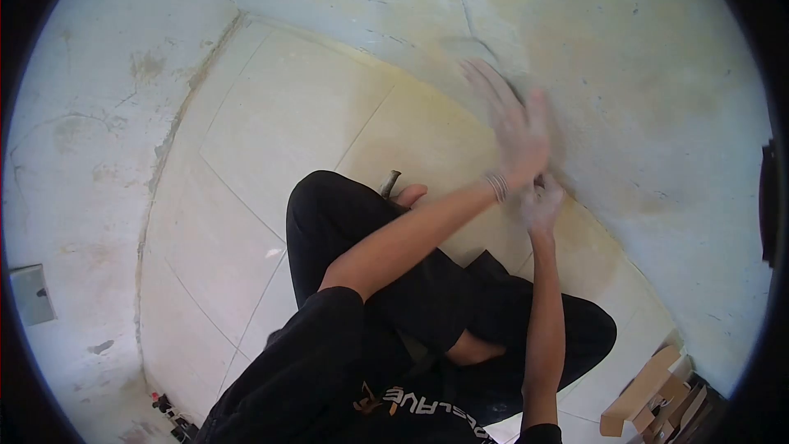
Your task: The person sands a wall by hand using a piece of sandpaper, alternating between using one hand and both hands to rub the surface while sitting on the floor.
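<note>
Left hand (511, 125): is lying flat against the wall (641, 74) at about 1 o'clock from centre, fingers spread and blurred, pinching nothing.
Bracelet (496, 186): is sitting on the left wrist.
Right hand (542, 204): is hanging just below the left hand, near 3 o'clock, fingers curled inward and dusted white; I cannot tell whether it is gripping anything.
Wall: is filling 12 to 4 o'clock, pale and patchy, meeting the tiled floor (271, 131).
Bare foot (411, 194): is resting on the floor near centre.
Dark tool (389, 183): is lying just beside the foot.
Cardboard pieces (649, 395): are sitting at 4 o'clock, well apart from both hands.
</note>
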`<state>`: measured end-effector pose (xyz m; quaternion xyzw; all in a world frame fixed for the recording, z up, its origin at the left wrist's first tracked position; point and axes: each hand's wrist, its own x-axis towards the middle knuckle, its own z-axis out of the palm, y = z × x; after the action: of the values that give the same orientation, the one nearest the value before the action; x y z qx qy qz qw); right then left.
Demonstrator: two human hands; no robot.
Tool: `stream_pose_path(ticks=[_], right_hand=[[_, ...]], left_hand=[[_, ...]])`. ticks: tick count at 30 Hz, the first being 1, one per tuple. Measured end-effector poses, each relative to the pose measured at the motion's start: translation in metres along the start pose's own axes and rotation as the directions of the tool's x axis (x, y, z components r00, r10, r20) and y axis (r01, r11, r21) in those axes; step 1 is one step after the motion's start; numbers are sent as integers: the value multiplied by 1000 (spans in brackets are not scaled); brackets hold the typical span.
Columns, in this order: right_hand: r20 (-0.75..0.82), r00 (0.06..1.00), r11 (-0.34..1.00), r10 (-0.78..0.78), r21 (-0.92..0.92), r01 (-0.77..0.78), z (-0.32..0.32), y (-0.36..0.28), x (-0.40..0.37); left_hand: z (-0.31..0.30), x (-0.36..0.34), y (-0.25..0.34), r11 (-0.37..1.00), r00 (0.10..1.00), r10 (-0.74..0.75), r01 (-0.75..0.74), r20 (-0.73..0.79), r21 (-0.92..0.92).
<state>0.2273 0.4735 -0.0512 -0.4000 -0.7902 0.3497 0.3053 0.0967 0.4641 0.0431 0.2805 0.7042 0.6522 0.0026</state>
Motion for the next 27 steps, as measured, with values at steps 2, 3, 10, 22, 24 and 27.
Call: stream_pose_path(ticks=[2,3,10,22,24,27], right_hand=[[-26,994,993,-105,-52,104,-1,6,-1],[-53,989,990,-135,-51,132,-2,0,0],[-2,989,982,148,122,-146,-4,-36,5],[-20,986,983,166,83,-164,-7,-40,6],[-19,990,984,142,109,-139,-5,-38,5],[18,998,997,66,-45,-65,1,4,-1]], left_hand=[[4,-13,6,1000,999,-9,9,46,-1],[6,-12,5,1000,1000,-10,10,25,-9],[-31,80,-8,993,980,-22,-2,-198,-122],[-27,80,-3,989,973,-107,84,-203,-121],[-20,62,-5,997,989,-56,48,-136,-62],[-1,0,4,1000,999,-29,29,37,1]])
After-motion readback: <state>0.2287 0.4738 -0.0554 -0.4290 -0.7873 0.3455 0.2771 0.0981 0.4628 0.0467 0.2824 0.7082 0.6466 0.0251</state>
